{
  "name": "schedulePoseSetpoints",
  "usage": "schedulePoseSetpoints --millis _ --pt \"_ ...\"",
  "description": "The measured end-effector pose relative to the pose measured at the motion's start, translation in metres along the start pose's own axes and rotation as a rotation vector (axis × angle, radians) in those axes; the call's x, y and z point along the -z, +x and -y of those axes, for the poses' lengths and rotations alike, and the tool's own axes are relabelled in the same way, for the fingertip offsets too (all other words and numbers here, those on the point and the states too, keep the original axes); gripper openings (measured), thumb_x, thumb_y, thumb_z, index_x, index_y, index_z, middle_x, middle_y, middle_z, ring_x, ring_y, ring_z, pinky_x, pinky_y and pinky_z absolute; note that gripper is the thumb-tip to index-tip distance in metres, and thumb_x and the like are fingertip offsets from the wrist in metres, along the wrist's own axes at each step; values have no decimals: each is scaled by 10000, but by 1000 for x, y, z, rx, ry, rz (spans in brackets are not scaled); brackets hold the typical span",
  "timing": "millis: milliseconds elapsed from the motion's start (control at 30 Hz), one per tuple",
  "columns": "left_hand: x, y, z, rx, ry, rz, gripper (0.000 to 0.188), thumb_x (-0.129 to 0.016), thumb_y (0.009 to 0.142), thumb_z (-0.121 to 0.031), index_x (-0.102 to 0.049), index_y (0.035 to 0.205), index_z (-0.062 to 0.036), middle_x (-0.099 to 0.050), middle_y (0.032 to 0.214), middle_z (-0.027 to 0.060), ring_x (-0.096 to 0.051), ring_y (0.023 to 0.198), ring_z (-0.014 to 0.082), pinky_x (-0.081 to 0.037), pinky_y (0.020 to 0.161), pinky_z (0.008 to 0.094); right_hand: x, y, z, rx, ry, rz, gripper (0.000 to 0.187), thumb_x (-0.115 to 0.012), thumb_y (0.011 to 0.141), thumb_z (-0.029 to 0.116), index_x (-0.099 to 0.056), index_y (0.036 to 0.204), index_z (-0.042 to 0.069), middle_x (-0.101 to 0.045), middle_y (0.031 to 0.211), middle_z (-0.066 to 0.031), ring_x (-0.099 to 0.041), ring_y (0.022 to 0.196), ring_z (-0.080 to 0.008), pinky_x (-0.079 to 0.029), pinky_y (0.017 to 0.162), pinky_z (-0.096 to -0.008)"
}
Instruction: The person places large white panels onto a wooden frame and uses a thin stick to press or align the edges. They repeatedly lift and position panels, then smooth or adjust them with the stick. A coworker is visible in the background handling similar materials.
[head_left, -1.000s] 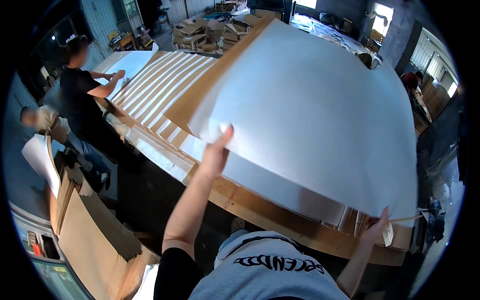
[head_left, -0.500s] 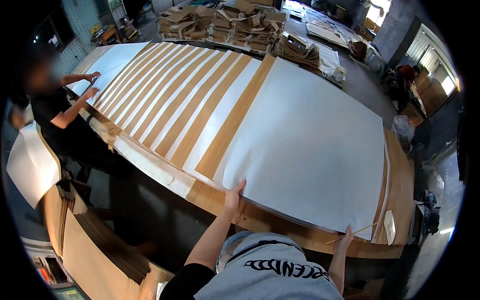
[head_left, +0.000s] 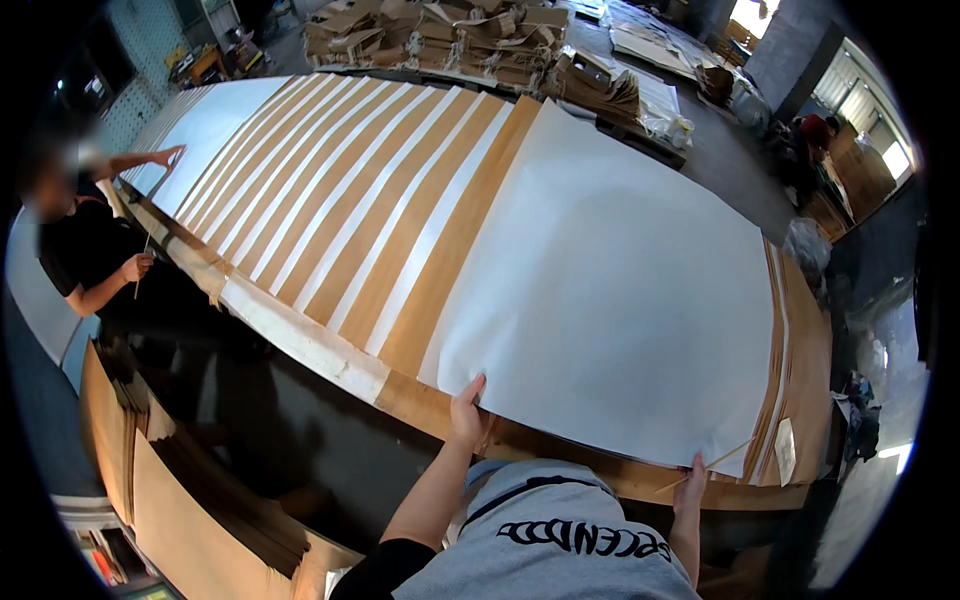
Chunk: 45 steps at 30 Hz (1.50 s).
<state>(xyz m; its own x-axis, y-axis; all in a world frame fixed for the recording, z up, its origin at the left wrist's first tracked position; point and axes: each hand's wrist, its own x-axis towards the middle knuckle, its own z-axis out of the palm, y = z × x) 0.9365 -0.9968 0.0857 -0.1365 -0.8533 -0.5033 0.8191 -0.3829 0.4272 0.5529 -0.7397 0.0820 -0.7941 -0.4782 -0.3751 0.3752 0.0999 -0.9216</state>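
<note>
A large white sheet (head_left: 610, 270) lies over the stack on the long table in front of me. My left hand (head_left: 466, 408) grips its near edge toward the left, thumb on top. At the near right corner, my right hand (head_left: 690, 482) pinches the sheet's edge. A thin wooden stick (head_left: 728, 456) also sticks out of that hand, slanting across the corner. Left of the sheet, staggered brown edges (head_left: 440, 250) alternate with white ones in a fan of stripes. The fingers under the sheet are hidden.
A co-worker (head_left: 90, 250) stands at the table's far left, one hand on a white sheet (head_left: 215, 115), the other holding a thin stick. Brown board stacks (head_left: 190, 500) stand lower left. Bundled brown cardboard (head_left: 430, 45) is piled beyond the table. A small white piece (head_left: 785, 452) lies near the right end.
The co-worker has drawn one hand back from the table and holds a thin stick low. The white stripe beside the nearest brown one looks narrower. My hands keep their grip; the view has shifted slightly.
</note>
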Motion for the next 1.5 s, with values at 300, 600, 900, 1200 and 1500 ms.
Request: schedulePoseSetpoints --millis 300,600,900,1200,1500 --pt "7 -6 -62 -371 632 -249 283 -484 879 -294 -445 852 -15 -459 570 21 -465 448 75 -356 376 211 -16 -23 18 -37 -50 45 373 -540 851 320 -463 1103 57 -517 1033 -29 -484 889 -127 -379 773 -273" --pt "26 14 -86 -384 700 -462 201 -445 892 -208 -440 795 -32 -444 526 32 -413 366 105 -319 306 240 -19 -14 16 -13 -39 7 309 -557 848 288 -473 1061 81 -523 931 -11 -470 794 -110 -389 724 -249" --pt "23 23 -81 -342 557 -525 183 -445 888 -194 -416 789 -42 -421 530 40 -441 369 144 -396 315 275 -13 -10 12 -26 -59 32 417 -566 839 306 -449 1151 55 -513 1062 -25 -468 883 -121 -372 780 -262" --pt "25 26 -77 -393 533 -550 190 -432 892 -191 -382 807 -29 -409 533 43 -450 366 137 -432 313 290 -11 -6 7 -30 -61 8 404 -564 841 306 -465 1138 51 -507 1091 -26 -468 926 -116 -367 793 -252" --pt "23 24 -79 -364 500 -523 167 -444 882 -181 -384 817 -39 -390 531 42 -475 396 160 -485 354 338 -17 -11 7 6 -69 34 397 -533 861 289 -466 1152 28 -512 1089 -37 -482 934 -130 -367 839 -271"
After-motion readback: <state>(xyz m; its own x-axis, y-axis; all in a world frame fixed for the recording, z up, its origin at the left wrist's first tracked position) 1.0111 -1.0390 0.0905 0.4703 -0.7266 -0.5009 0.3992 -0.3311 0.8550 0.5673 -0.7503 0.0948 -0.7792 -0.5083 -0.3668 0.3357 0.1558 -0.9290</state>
